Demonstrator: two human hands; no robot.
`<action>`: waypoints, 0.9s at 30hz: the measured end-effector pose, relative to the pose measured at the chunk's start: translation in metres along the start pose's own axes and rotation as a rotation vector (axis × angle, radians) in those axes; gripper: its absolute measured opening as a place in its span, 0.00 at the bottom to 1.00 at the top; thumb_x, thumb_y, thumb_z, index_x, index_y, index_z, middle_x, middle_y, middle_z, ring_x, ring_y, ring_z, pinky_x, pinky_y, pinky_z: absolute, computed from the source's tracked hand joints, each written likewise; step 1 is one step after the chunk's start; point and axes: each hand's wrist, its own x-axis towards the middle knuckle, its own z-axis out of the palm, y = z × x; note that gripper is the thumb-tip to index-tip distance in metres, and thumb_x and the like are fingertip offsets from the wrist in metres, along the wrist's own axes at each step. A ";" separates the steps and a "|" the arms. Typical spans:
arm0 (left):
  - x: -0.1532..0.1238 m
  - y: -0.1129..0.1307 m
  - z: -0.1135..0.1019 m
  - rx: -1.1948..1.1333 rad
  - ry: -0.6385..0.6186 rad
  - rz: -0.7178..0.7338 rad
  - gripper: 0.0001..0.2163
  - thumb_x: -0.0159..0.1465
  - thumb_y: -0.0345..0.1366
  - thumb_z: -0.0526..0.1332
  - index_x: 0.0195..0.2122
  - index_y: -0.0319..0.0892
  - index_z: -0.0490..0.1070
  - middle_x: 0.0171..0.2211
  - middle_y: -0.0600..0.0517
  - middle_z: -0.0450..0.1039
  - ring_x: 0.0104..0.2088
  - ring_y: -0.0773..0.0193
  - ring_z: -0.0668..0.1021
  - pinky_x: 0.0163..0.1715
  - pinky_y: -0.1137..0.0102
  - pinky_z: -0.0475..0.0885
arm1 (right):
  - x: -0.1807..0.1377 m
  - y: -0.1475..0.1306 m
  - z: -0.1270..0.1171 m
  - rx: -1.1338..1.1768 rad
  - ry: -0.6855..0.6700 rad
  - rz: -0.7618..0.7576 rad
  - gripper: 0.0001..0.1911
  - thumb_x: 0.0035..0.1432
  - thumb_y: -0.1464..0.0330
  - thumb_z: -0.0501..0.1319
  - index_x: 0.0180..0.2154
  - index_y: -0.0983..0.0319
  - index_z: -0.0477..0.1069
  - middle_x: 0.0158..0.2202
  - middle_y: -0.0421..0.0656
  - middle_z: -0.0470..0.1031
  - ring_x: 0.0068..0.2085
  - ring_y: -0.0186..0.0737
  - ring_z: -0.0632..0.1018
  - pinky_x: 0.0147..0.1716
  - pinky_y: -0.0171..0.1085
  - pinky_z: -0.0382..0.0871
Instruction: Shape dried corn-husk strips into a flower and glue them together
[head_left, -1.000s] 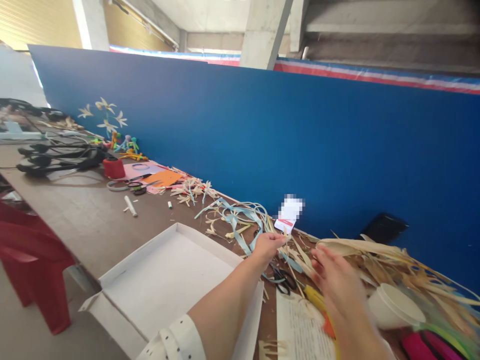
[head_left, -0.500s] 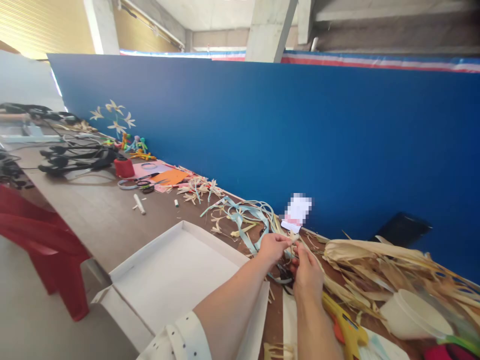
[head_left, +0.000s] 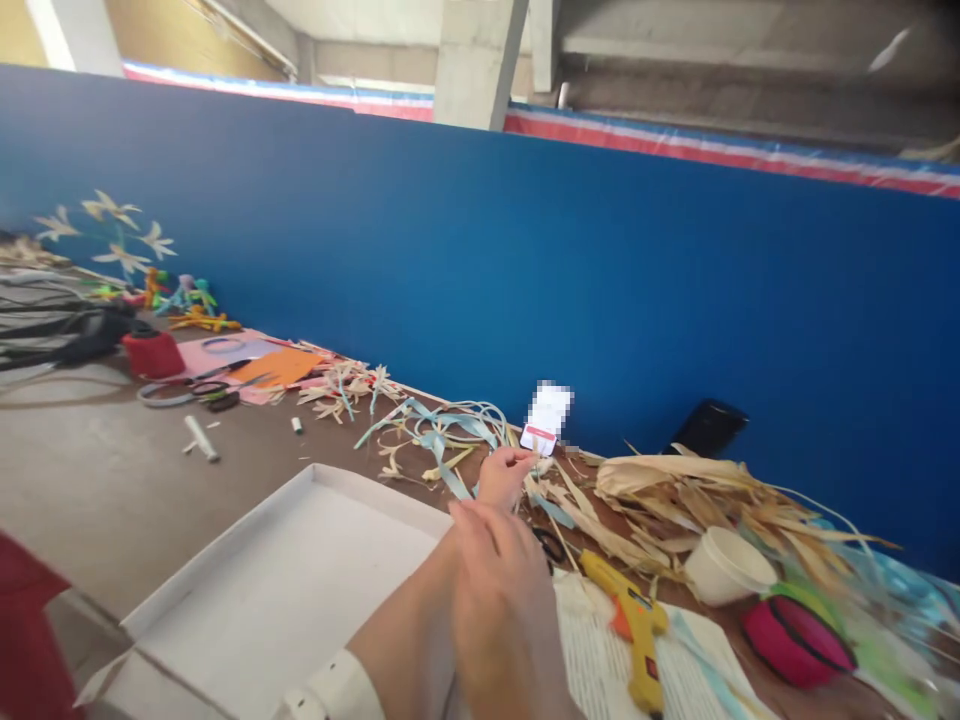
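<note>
My left hand (head_left: 504, 478) reaches forward over the table's back part, thumb and fingers pinched on a small pale piece of husk (head_left: 541, 464). Nearer to me, my right hand (head_left: 501, 568) crosses in front of the left wrist and hides part of it. Its fingers are bent and close together; whatever they hold, if anything, is hidden. Just behind the left hand, a phone (head_left: 546, 420) with a lit screen leans on the blue partition. Pale blue ribbons (head_left: 442, 455) curl beside that hand. Black scissor handles (head_left: 550, 545) show to the right of my right hand.
A shallow white box (head_left: 300, 590) lies left of my arms. On the right are a yellow glue gun (head_left: 637, 630) on printed paper, dried husks (head_left: 675, 485), a white cup (head_left: 729, 565) and a pink round container (head_left: 799, 640). The blue partition (head_left: 375, 250) borders the table's back.
My hands have come apart: the right moved back and left, across the left wrist, while the left keeps its pinch. The view has swung right, showing more of the glue gun and paper.
</note>
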 end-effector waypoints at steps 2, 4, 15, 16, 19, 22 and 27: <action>0.001 -0.006 0.001 0.009 -0.004 0.025 0.10 0.51 0.40 0.64 0.30 0.38 0.77 0.27 0.50 0.74 0.27 0.68 0.72 0.28 0.74 0.66 | -0.007 0.017 -0.020 -0.025 -0.007 0.019 0.18 0.59 0.74 0.48 0.46 0.59 0.71 0.42 0.47 0.74 0.40 0.43 0.74 0.38 0.41 0.68; 0.001 -0.010 0.002 0.019 0.006 0.005 0.10 0.51 0.40 0.64 0.30 0.37 0.77 0.26 0.50 0.74 0.27 0.67 0.72 0.28 0.74 0.66 | -0.020 0.048 -0.050 -0.061 -0.079 0.167 0.14 0.60 0.66 0.51 0.44 0.54 0.72 0.41 0.42 0.75 0.37 0.40 0.76 0.33 0.36 0.68; 0.003 -0.015 0.004 0.052 -0.027 -0.003 0.10 0.50 0.40 0.64 0.30 0.39 0.77 0.26 0.52 0.74 0.26 0.69 0.72 0.30 0.74 0.66 | -0.094 0.166 -0.094 -0.259 -0.747 0.937 0.25 0.52 0.45 0.48 0.24 0.55 0.71 0.27 0.46 0.76 0.32 0.50 0.76 0.33 0.43 0.63; 0.003 -0.015 0.004 0.051 -0.026 -0.004 0.10 0.50 0.40 0.64 0.30 0.39 0.77 0.26 0.52 0.73 0.26 0.69 0.71 0.29 0.74 0.66 | -0.096 0.167 -0.088 -0.260 -0.768 0.945 0.26 0.52 0.43 0.48 0.25 0.55 0.71 0.28 0.46 0.76 0.33 0.51 0.76 0.33 0.43 0.63; 0.002 -0.014 0.004 0.055 -0.016 -0.006 0.10 0.50 0.40 0.64 0.30 0.39 0.77 0.26 0.52 0.73 0.26 0.69 0.71 0.29 0.74 0.66 | -0.094 0.165 -0.074 -0.261 -0.808 0.974 0.32 0.50 0.39 0.44 0.24 0.56 0.70 0.25 0.46 0.75 0.32 0.51 0.75 0.32 0.43 0.62; 0.000 -0.013 0.004 0.072 -0.015 -0.012 0.10 0.51 0.39 0.64 0.30 0.39 0.77 0.26 0.52 0.73 0.26 0.69 0.71 0.30 0.74 0.66 | -0.087 0.163 -0.069 -0.262 -0.810 0.987 0.30 0.51 0.40 0.45 0.22 0.57 0.68 0.24 0.46 0.74 0.31 0.49 0.75 0.32 0.42 0.61; 0.000 -0.011 0.004 0.101 -0.021 -0.016 0.10 0.51 0.39 0.64 0.31 0.39 0.77 0.25 0.52 0.73 0.26 0.69 0.71 0.30 0.74 0.66 | -0.090 0.166 -0.070 -0.255 -0.749 0.976 0.19 0.52 0.50 0.51 0.21 0.56 0.66 0.22 0.43 0.74 0.30 0.47 0.75 0.30 0.40 0.61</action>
